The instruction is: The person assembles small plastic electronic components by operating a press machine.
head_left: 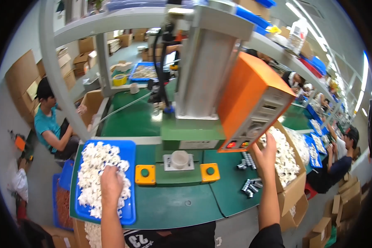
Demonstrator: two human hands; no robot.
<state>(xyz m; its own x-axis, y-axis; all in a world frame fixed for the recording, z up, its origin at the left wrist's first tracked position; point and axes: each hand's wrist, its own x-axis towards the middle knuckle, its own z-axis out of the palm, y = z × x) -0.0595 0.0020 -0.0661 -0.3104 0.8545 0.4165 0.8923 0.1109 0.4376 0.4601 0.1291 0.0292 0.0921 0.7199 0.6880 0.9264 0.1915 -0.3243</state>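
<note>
My left hand [111,184] is down among small white plastic parts [96,163] in a blue tray [132,182]. Its fingers are curled in, and whatever they hold is hidden. On the other side, my right hand [266,152] is raised between the orange control box [252,95] and a cardboard box [288,198] full of similar white parts [283,157]. Its thumb and fingers are apart, with nothing visible in them. Between my hands stands a green-based press [192,145], with a whitish round piece [180,159] on the metal plate under it.
Yellow button boxes [145,175] [210,172] flank the press base. Metal cylindrical parts [251,187] lie on the green table [173,206] at the right. A grey frame [66,70] crosses over the bench. Co-workers sit at left [49,124] and right [339,159].
</note>
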